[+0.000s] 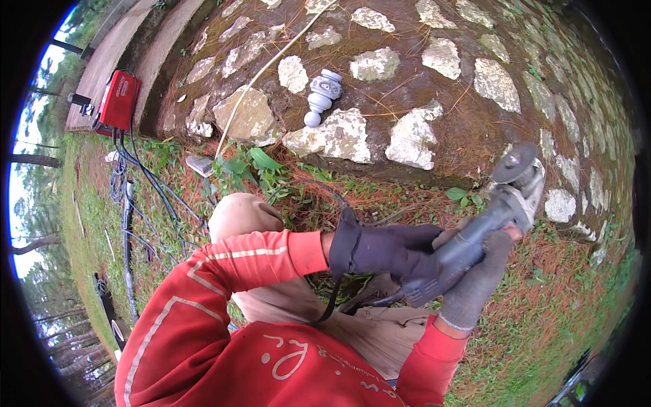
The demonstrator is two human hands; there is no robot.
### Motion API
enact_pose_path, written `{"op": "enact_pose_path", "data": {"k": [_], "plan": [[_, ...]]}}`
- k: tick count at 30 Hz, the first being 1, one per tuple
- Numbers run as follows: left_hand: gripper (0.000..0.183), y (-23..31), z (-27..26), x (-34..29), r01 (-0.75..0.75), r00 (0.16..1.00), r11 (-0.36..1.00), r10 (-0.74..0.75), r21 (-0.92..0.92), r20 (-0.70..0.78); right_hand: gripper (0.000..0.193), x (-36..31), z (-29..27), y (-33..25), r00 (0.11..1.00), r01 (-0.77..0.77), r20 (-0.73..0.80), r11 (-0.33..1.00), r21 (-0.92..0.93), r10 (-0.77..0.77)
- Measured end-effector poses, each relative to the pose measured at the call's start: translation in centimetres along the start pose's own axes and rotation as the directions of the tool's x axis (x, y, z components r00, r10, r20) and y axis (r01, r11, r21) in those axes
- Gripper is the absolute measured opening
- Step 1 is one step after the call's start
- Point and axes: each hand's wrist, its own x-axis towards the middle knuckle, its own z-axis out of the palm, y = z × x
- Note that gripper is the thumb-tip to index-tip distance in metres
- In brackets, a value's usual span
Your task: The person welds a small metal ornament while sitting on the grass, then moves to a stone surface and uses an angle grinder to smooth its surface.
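An angle grinder [468,247] with a dark blue body and a metal head is held up at the right, tilted with its round disc [515,163] at the upper end. My right hand [478,278], in a grey knit glove, is wrapped round the body near the head. From the left, my left hand [400,249], in a dark long-cuffed glove, grips the body's other side; its fingers are mostly hidden behind the tool. A grey turned finial-like piece [325,91] with a ball end lies on the stone paving, apart from both hands.
Mossy stone paving [376,64] ends in a raised edge above grass and pine needles. A red box-shaped machine [118,102] stands at the far left with dark cables [152,178] trailing from it. A pale cable [261,71] crosses the stones. My bent knee [241,214] is beside the leafy plants.
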Motion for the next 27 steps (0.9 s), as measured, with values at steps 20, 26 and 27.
{"op": "enact_pose_path", "data": {"k": [20,26,27], "plan": [[0.099,-5.4,4.7,1.9,-0.12,0.993,0.9,0.117,-0.419,-0.033,0.049,3.8,-1.3,4.3,0.985,-0.113,-0.156,0.965,-0.235,0.078],[0.113,-7.2,3.6,2.7,-0.364,0.927,0.778,0.355,-0.512,-0.12,0.041,3.1,-0.2,3.8,0.987,-0.144,-0.085,0.986,-0.088,0.137],[0.112,-7.0,2.8,2.6,-0.378,0.924,0.853,0.373,-0.359,-0.087,0.041,3.2,-0.3,3.6,0.988,-0.139,-0.081,0.987,-0.086,0.133]]}}
